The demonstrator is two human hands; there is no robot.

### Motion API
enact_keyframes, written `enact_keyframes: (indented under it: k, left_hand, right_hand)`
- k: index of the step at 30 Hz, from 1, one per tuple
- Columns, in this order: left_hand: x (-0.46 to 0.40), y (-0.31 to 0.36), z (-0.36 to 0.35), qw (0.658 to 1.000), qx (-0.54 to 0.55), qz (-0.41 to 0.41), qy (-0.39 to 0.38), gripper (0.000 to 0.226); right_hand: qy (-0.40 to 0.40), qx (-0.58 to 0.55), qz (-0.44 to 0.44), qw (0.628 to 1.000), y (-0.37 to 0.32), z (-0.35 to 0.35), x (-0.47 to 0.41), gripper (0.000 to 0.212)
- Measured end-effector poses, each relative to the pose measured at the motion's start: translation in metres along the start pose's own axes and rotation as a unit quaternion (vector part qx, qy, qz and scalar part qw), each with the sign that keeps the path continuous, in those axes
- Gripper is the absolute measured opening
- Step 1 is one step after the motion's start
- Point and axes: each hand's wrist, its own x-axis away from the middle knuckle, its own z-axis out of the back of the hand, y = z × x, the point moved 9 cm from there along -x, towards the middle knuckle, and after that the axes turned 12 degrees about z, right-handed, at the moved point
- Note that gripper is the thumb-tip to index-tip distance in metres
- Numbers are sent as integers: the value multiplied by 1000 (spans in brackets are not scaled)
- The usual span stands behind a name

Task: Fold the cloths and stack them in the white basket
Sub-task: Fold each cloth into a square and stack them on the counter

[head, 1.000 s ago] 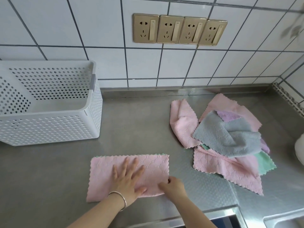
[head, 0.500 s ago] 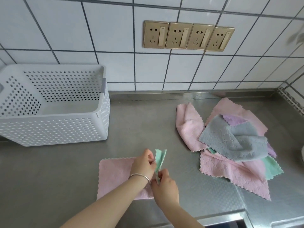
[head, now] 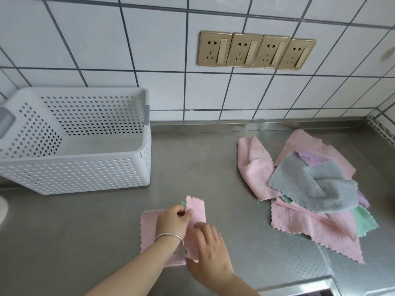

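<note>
Near the worktop's [head: 213,167] front edge, the pink cloth [head: 149,227] is half folded, its raised flap pinched by the left hand [head: 173,221] and right hand [head: 208,251], carried further leftward than before.

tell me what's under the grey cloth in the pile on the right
The grey cloth lies on top of pink cloths, with a purple cloth and a green cloth poking out from under it. Anything else beneath is covered.
</note>
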Motion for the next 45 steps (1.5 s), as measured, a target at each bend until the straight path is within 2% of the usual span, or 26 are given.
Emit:
enact_keyframes:
  k: [2,4,6,8,10,16,19,22,26,29,32,35,37,39,41,43,45]
  left_hand:
    - [2,-5,24,999,3,-14,48,28]
    - [2,-9,39,996,3,-41,75,33]
    - [-2,-21,50,997,3,-32,70,35]
    - [-6,-35,58,998,6,0,63,33]
    - [-13,-52,66,997,20,34,62,31]
    - [-33,-94,78,980,121,138,78,25]
    - [-39,-113,79,964,174,176,95,19]
    - [-40,-126,78,957,181,201,104,16]
    - [-40,-132,75,957,180,204,99,19]
    - [-41,-135,75,957,174,206,104,21]
    - [-43,-137,77,957,169,203,119,22]
    - [-42,-136,78,965,131,189,126,24]
    - [-39,-133,83,971,100,157,152,30]
    - [-33,-123,90,974,49,69,208,38]
    - [-21,-105,84,968,-80,-46,235,49]
    - [-9,-98,60,945,-213,-129,213,62]
    - [0,-104,33,926,-288,-180,168,72]
  right_hand:
    - [-24,0,-3,1000,3,-10,0,81]
    - [-70,2,3,998,4,-24,0,92]
    - [-134,20,10,991,2,-44,-1,98]
    - [-156,35,25,987,-1,-56,-5,102]
    - [-169,48,40,984,-5,-67,-10,116]
    - [-164,63,58,983,-14,-82,-20,140]
    - [-167,69,65,981,-17,-90,-20,140]
    - [-164,67,67,982,-15,-92,-19,135]
    - [-145,75,75,984,-17,-88,-17,111]
    - [-136,77,75,985,-19,-84,-19,124]
    - [-131,85,85,984,-22,-81,-20,111]
    - [-150,82,78,982,-21,-83,-19,102]
    - [-150,83,82,982,-22,-80,-18,87]
    - [-129,68,87,986,-24,-69,-23,67]
    - [-121,74,85,986,-25,-61,-32,56]
    - [-134,102,74,983,-22,-62,-40,53]
    - [-156,118,77,978,-19,-76,-38,55]
